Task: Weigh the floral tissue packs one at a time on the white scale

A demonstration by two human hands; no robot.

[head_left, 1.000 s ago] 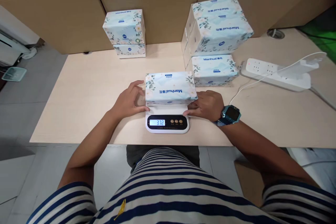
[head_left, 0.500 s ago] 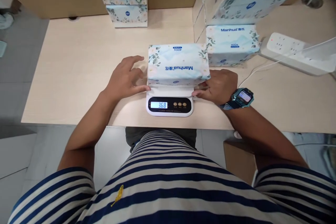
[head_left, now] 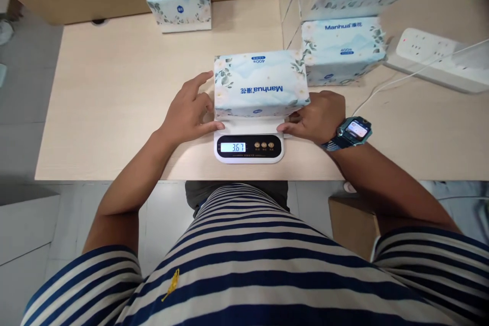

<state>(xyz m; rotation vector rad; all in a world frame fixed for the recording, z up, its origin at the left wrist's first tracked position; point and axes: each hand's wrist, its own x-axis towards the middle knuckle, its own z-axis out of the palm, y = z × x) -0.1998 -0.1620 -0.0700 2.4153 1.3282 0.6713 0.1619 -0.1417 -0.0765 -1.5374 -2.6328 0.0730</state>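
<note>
A tissue pack [head_left: 260, 79] with a blue floral wrapper lies on a white digital kitchen scale [head_left: 250, 158], whose lit display reads 3.67. The printing on the pack is upside down to me. At the scale's left side is my left hand [head_left: 189, 112], its index finger stretched out beside the pack and its thumb tip touching the scale's edge. My right hand [head_left: 319, 116], with a smartwatch [head_left: 355, 130] on the wrist, is curled at the scale's right side. Its thumb rests on the scale's edge, while the pack partly hides the other fingers.
More tissue packs [head_left: 344, 51] are stacked behind on the right, close to the weighed one. Another stack [head_left: 181, 10] stands at the back left against a brown cardboard surface. A white power strip [head_left: 428, 51] with a cable lies on the right of the wooden table [head_left: 107, 97].
The display went from 3.68 to 3.67. My left thumb lies slightly further over the scale's edge. The whole view has shifted a little; the pack stays on the scale.
</note>
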